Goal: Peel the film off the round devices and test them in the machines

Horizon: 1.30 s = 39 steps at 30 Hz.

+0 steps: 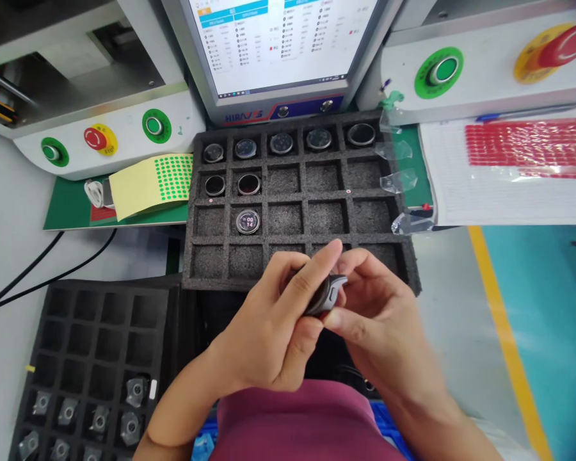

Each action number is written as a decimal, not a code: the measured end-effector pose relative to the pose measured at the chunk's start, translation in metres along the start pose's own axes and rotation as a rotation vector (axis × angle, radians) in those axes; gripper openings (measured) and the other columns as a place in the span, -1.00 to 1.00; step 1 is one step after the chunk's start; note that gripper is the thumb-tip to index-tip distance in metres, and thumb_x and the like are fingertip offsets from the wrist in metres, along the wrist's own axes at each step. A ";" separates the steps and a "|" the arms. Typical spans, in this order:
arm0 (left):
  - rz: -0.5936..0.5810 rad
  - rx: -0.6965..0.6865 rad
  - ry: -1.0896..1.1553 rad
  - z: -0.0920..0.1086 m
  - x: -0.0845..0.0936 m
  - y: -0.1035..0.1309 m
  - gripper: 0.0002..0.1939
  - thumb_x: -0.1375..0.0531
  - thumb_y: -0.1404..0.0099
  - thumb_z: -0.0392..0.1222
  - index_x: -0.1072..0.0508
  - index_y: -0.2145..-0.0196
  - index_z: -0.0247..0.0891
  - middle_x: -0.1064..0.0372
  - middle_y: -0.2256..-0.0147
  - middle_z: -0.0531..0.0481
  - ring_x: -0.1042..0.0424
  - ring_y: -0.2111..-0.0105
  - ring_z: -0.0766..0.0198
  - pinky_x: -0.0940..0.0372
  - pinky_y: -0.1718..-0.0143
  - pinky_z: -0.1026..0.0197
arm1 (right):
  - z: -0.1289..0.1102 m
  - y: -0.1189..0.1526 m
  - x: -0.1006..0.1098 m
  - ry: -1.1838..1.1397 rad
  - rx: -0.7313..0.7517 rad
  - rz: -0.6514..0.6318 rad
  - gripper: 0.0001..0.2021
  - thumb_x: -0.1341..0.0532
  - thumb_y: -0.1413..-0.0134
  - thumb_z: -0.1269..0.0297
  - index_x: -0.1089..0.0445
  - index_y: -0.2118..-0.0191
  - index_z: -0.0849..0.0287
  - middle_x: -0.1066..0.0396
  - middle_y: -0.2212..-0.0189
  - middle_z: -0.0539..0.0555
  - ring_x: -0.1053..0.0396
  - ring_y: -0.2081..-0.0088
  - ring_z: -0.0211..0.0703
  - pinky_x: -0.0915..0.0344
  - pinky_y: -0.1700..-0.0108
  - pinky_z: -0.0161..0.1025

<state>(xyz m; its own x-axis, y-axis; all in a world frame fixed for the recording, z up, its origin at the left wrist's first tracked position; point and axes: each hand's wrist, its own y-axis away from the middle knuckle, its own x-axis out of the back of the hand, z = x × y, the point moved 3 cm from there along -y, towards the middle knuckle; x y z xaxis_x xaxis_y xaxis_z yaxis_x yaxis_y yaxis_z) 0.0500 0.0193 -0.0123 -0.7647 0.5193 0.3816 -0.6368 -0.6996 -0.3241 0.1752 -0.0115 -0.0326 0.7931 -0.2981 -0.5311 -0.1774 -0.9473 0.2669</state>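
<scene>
bench: pale grey | foam tray at 12 | second foam tray at 8 | green mat at 10 | paper sheet at 2

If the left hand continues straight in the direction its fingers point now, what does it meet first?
The left hand points up and to the right, and its fingers already touch the small dark watch body held with the right hand. Past it, the right hand's fingers probably come first, then the foam tray; depth is unclear.

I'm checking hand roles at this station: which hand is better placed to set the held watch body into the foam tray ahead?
Probably the left hand. It wraps most of the watch body, while the right hand only pinches its edge. The foam tray lies just beyond both, with its open cells directly ahead.
</scene>
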 end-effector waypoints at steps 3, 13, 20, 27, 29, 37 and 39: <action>-0.007 0.053 0.173 0.003 -0.001 0.000 -0.45 0.11 -0.53 -0.02 -0.11 -0.38 -0.23 -0.33 0.02 -0.18 -0.33 0.14 0.17 -0.34 0.07 0.07 | 0.002 -0.001 0.000 0.068 0.033 -0.014 -0.54 -0.61 0.36 0.16 -0.38 0.36 0.09 -0.31 0.52 -0.12 -0.29 0.51 -0.35 -0.36 0.48 -0.44; 0.019 0.464 0.384 0.009 -0.006 0.006 -0.56 0.13 -0.55 -0.11 -0.49 0.20 -0.33 -0.33 0.45 0.01 -0.33 0.46 0.34 -0.27 0.39 0.26 | -0.003 0.009 0.002 0.089 0.052 -0.148 -0.83 -0.25 -0.24 0.16 -0.57 0.13 0.00 -0.46 0.09 0.10 -0.37 0.49 -0.28 -0.38 0.58 -0.33; -0.047 0.561 0.242 0.018 -0.006 0.007 -0.81 -0.07 -0.46 -0.19 -0.42 0.17 -0.33 -0.37 0.49 0.06 -0.37 0.53 0.37 -0.26 0.46 0.29 | 0.000 0.009 0.003 0.142 0.058 -0.213 -0.84 -0.24 -0.24 0.23 -0.58 0.16 0.05 -0.48 0.14 0.11 -0.45 0.38 -0.21 -0.45 0.48 -0.32; -0.051 0.438 0.028 0.020 -0.003 0.005 -0.90 -0.11 -0.40 -0.33 -0.43 0.23 -0.34 -0.40 0.47 0.07 -0.35 0.57 0.42 -0.19 0.55 0.36 | 0.004 0.012 0.001 0.071 0.114 -0.262 -0.88 -0.24 -0.24 0.37 -0.52 0.16 0.05 -0.47 0.18 0.03 -0.48 0.20 -0.22 -0.51 0.20 -0.31; -0.032 0.378 -0.021 0.021 -0.004 0.005 -0.90 -0.09 -0.39 -0.39 -0.41 0.23 -0.32 -0.45 0.43 0.04 -0.39 0.55 0.41 -0.23 0.54 0.37 | 0.005 0.013 -0.001 0.077 0.160 -0.263 -0.86 -0.22 -0.26 0.39 -0.50 0.14 0.06 -0.47 0.16 0.04 -0.49 0.16 -0.19 -0.51 0.17 -0.28; 0.074 0.217 -0.354 0.032 -0.004 0.006 -0.86 -0.01 -0.42 -0.43 -0.29 0.11 -0.32 -0.56 0.31 -0.04 -0.58 0.38 0.32 -0.45 0.32 0.37 | 0.007 0.010 -0.007 0.084 0.303 -0.307 -0.85 -0.18 -0.32 0.35 -0.45 0.06 0.08 -0.50 0.13 0.06 -0.53 0.09 -0.10 -0.51 0.04 -0.11; 0.078 0.194 -0.375 0.032 -0.004 0.007 -0.85 -0.01 -0.44 -0.41 -0.29 0.08 -0.32 -0.55 0.33 -0.01 -0.57 0.39 0.34 -0.45 0.31 0.38 | 0.006 0.008 -0.009 0.090 0.331 -0.324 -0.85 -0.19 -0.31 0.36 -0.46 0.07 0.09 -0.50 0.13 0.06 -0.52 0.09 -0.11 -0.51 0.01 -0.09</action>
<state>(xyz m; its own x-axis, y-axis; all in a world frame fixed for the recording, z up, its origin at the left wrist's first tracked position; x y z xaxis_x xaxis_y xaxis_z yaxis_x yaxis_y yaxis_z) 0.0522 -0.0030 0.0112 -0.6980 0.2718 0.6625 -0.5206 -0.8278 -0.2089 0.1636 -0.0169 -0.0309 0.8829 0.0167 -0.4692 -0.0770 -0.9807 -0.1798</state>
